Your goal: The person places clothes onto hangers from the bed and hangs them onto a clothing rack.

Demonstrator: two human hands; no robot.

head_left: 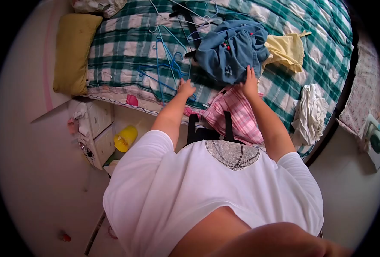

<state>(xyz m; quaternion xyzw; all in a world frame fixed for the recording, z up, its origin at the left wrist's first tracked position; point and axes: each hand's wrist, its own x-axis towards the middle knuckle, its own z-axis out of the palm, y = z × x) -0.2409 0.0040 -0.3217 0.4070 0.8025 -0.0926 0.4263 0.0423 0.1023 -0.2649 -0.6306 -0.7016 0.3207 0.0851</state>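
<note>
My left hand (186, 88) is at the near side of several tangled blue hangers (166, 55), its fingers closed on a blue hanger. My right hand (250, 84) has its fingers stretched out against the lower right edge of a bunched blue garment (226, 53) with small red details. A yellow garment (286, 52) lies just right of the blue one. Pink plaid cloth (233, 113) lies between my forearms at the bed's near edge. White hangers (203, 19) lie beyond the blue ones, partly beside the blue garment.
A green plaid cover (121, 47) spreads over the bed. White cloth (311, 113) is crumpled at right, and a mustard pillow (74, 53) lies at left. Below left are white drawers (100, 118) and a yellow bin (125, 138). A green-and-white appliance (374, 139) is far right.
</note>
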